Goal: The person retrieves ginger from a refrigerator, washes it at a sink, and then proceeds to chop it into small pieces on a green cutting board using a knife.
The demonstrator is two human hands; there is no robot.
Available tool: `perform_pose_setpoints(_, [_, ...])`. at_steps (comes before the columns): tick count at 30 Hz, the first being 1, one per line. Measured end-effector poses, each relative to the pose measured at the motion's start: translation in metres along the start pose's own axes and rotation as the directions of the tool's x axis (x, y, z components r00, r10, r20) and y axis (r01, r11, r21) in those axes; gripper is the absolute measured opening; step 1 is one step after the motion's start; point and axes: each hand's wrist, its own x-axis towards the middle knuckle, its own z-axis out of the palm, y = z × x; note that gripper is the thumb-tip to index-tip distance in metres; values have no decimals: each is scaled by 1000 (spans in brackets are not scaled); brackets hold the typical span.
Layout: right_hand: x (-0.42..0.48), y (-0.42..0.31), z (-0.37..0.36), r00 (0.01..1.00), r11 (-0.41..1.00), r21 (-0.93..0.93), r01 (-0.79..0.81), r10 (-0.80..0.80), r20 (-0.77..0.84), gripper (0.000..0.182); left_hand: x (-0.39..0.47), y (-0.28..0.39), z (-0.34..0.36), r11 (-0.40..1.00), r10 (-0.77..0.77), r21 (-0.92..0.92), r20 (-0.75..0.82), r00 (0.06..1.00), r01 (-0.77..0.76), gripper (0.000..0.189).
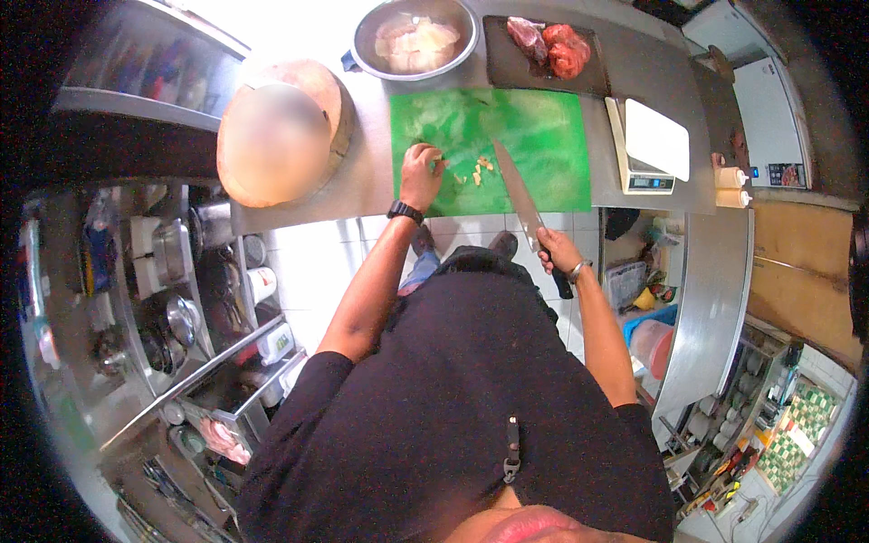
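Observation:
My right hand (558, 250) grips the black handle of a large chef's knife (519, 186). Its broad blade points away from me, with the tip over the right half of a green cutting board (543, 142). On the board's left side, my left hand (421, 178) is curled, thumb and fingertips pinched together on what looks like a small pale piece, mostly hidden. Between hand and blade lie several small pale-yellow chopped pieces (477, 178), perhaps garlic or ginger. They do not touch the knife.
Beyond the board stand a steel bowl (360, 58) of pale raw meat and a dark tray (499, 68) with red raw meat (567, 54). A round wooden block (339, 136), partly blurred, sits left. At right are a digital scale (650, 182) and squeeze bottles (732, 186).

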Motion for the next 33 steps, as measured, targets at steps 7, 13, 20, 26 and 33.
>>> perform_pose_setpoints(7, [2, 26, -22, 987, 999, 33, 19, -14, -160, 44, -44, 32, 13, 986, -166, 20, 143, 976, 165, 40])
perform_pose_setpoints(13, [6, 15, -17, 984, 991, -114, 73, -90, -150, 43, -37, 48, 33, 973, -229, 23, 135, 964, 228, 53])
perform_pose_setpoints(20, [37, 1, 4, 950, 782, -579, 230, -309, -39, 48, -25, 70, 45, 965, -262, 25, 117, 958, 261, 60])
perform_pose_setpoints(26, [34, -2, 19, 911, 693, -630, 351, -408, 59, 45, -33, 73, 47, 948, -312, -66, 18, 950, 313, 54])
perform_pose_setpoints(33, [49, 18, 20, 873, 616, -667, 420, -474, 113, 47, -40, 71, 48, 924, -381, -6, -68, 922, 381, 45])
